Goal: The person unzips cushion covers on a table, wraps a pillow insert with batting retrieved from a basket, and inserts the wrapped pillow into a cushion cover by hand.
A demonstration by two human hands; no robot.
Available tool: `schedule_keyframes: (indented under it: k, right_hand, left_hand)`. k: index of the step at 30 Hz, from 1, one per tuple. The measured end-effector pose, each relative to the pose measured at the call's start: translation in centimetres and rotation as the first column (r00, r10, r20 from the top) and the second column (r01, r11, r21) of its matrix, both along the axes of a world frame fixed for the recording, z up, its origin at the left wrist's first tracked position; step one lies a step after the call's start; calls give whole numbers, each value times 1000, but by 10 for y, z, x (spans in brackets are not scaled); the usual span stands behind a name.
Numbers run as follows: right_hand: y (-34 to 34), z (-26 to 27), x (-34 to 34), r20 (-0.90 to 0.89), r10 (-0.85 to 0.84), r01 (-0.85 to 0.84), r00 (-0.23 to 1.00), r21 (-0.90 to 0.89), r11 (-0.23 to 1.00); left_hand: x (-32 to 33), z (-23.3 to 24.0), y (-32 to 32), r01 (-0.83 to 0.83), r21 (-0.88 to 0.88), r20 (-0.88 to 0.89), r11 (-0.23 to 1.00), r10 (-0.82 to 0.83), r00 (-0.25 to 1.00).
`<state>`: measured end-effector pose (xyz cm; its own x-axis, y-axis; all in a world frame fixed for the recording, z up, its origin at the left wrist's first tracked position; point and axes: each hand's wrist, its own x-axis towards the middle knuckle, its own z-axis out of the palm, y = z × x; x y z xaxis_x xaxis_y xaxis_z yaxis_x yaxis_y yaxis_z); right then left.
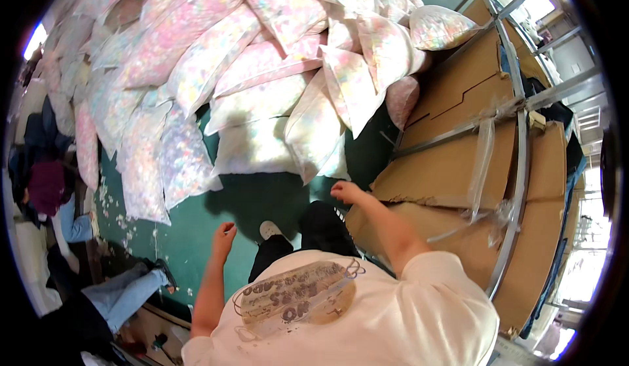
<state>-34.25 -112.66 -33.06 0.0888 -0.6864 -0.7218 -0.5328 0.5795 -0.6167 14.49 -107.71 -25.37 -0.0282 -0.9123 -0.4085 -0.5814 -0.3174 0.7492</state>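
Note:
My left hand [224, 235] hangs over the green floor at my side, fingers curled, and I cannot see anything in it. My right hand [346, 192] is forward, near the lowest bags and the edge of the cardboard, its fingers bent together; no held thing shows. Before me rises a large heap of translucent bags stuffed with pastel scraps. A pale bag [256, 147] lies flat at the foot of the heap, with another bag [314, 125] leaning over its right end. A bluish-purple bag [186, 162] stands nearer my left hand.
To my right, cardboard sheets [452, 169] lean inside a metal frame [522, 169] with clear plastic strips tied on. Loose white scraps [127, 233] litter the green floor [196, 263] at left. Two people are at the left: one in blue jeans [130, 294], another in a dark red top [46, 188].

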Motion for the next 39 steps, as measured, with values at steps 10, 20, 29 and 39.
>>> schedule_keyframes:
  k: [10,20,29,39]
  right_hand:
    - [-267,-11,-243,-266,-335,71,904,-678,731]
    - [-664,30,-333,-664,-303,-632,683,-746,209]
    - [-590,7,-283,-673,358,-756,647,-506,414]
    - [-545,-89,-185,-439,843,-941,311,-14,339]
  left_hand:
    - [-194,-125,-220,480,207,187,853,-516,836]
    - [-334,-230,-333,29,405,328,914,-175,928]
    - [-326,-236,-344,-60,389,227,919,-33,973]
    - [-436,-214,-355,141,411,34,901,-170,985]
